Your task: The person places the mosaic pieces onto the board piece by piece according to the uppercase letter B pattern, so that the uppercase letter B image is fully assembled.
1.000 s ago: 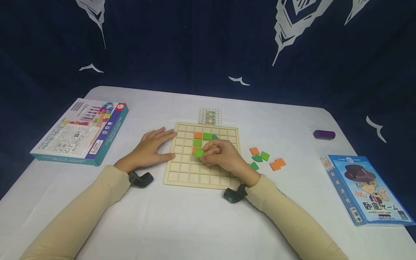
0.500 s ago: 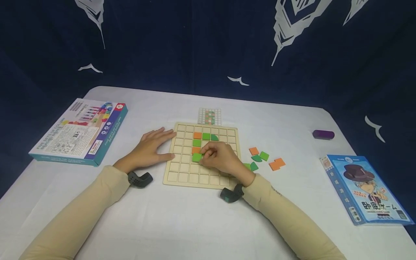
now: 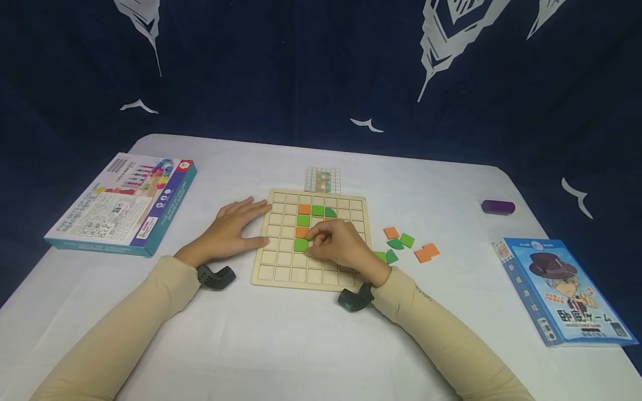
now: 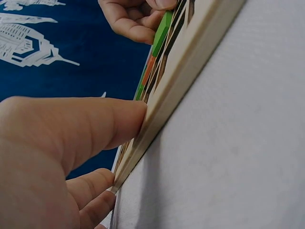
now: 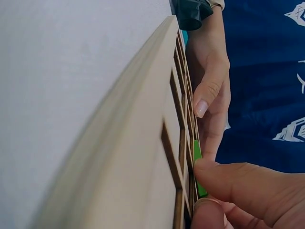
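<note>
A wooden grid board (image 3: 281,275) lies on the table. Orange and green square tiles and a dark green quarter-round tile (image 3: 330,212) sit in its cells. At the lower end of the left column of tiles, my right hand (image 3: 341,245) pinches a light green square tile (image 3: 301,245) by its right side, low at its cell. The left wrist view shows this green tile (image 4: 163,33) slightly tilted under the fingertips. My left hand (image 3: 228,231) lies spread with straight fingers, its thumb and fingertips against the board's left edge. The right hand covers part of the board.
Loose orange and green tiles (image 3: 407,240) lie right of the board. A small printed grid card (image 3: 323,180) lies behind it. A puzzle box (image 3: 125,206) stands far left, a blue game box (image 3: 567,295) far right, and a purple object (image 3: 498,207) at the right rear.
The right hand has brought the light green tile down and slightly left, from over the orange tile to the cell below it. The left hand has stayed at the board's edge.
</note>
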### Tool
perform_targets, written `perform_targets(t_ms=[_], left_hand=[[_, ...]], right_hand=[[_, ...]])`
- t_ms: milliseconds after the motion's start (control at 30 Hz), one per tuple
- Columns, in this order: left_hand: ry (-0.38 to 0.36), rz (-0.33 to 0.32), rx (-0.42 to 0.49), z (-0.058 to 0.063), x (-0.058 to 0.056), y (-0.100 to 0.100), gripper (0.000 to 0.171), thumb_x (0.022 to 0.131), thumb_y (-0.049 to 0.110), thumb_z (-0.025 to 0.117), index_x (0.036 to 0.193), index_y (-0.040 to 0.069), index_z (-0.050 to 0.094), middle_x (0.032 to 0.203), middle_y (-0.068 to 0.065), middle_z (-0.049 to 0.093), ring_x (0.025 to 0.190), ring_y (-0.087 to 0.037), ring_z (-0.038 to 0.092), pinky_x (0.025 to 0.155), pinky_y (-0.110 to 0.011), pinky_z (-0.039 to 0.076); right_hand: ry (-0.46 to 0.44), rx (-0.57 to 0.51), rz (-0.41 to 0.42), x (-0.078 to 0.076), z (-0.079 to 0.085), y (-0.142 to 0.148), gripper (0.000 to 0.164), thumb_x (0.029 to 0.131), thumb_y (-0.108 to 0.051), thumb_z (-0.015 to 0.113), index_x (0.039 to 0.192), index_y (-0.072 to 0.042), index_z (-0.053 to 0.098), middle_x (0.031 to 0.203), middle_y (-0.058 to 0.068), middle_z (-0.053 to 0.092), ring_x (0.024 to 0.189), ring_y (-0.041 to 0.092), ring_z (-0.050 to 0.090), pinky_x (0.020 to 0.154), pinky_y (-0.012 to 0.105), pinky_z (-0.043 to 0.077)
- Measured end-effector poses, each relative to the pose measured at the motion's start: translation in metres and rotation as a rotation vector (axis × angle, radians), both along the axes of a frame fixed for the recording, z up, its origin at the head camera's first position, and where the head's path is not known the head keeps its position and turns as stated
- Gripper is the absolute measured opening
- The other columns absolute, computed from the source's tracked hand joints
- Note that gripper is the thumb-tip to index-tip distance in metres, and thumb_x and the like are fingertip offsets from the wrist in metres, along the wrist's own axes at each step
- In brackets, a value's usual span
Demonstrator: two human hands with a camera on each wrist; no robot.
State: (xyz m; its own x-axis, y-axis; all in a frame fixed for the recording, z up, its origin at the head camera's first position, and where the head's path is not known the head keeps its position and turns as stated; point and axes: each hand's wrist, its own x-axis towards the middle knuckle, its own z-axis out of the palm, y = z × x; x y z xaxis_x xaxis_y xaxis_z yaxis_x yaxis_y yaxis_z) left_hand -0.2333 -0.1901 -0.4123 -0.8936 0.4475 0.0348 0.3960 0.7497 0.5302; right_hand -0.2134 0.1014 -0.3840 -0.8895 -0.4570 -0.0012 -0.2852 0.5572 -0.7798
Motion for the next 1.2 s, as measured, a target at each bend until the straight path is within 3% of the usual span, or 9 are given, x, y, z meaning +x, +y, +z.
perform_targets(t_ms=[467,800,1033,1200], left_hand=[[-0.001,-0.006,0.005,0.000,0.001,0.000,0.081,0.097,0.037,0.073,0.166,0.007,0.042,0.175,-0.016,0.033,0.165,-0.041,0.015,0.131,-0.064,0.004],[0.003,-0.007,-0.001,0.000,0.000,0.000,0.081,0.098,0.037,0.073,0.166,0.007,0.042,0.175,-0.016,0.033,0.165,-0.041,0.015,0.131,-0.064,0.004],[0.002,-0.006,-0.003,0.000,0.000,-0.001,0.082,0.097,0.038,0.074,0.166,0.008,0.042,0.175,-0.015,0.033,0.165,-0.041,0.014,0.131,-0.063,0.003],[-0.001,-0.004,-0.005,-0.001,0.000,-0.001,0.082,0.098,0.038,0.074,0.166,0.008,0.042,0.175,-0.016,0.033,0.166,-0.041,0.014,0.131,-0.063,0.004]], right_hand=[[-0.035,-0.074,0.032,0.001,0.001,0.003,0.017,0.091,-0.004,0.084,0.107,0.000,0.081,0.084,0.000,0.069,0.070,0.010,0.058,0.066,0.021,0.048],[-0.231,-0.249,0.136,0.005,0.010,0.023,0.022,0.100,0.002,0.068,0.120,0.009,0.075,0.089,0.002,0.065,0.070,0.015,0.062,0.066,0.026,0.058],[-0.221,-0.259,0.129,-0.004,0.015,0.053,0.025,0.102,-0.001,0.068,0.124,0.010,0.073,0.096,0.009,0.071,0.073,0.016,0.068,0.069,0.028,0.062],[-0.200,-0.245,0.122,-0.013,0.015,0.075,0.025,0.103,0.000,0.068,0.125,0.011,0.071,0.096,0.011,0.069,0.071,0.016,0.064,0.067,0.027,0.059]])
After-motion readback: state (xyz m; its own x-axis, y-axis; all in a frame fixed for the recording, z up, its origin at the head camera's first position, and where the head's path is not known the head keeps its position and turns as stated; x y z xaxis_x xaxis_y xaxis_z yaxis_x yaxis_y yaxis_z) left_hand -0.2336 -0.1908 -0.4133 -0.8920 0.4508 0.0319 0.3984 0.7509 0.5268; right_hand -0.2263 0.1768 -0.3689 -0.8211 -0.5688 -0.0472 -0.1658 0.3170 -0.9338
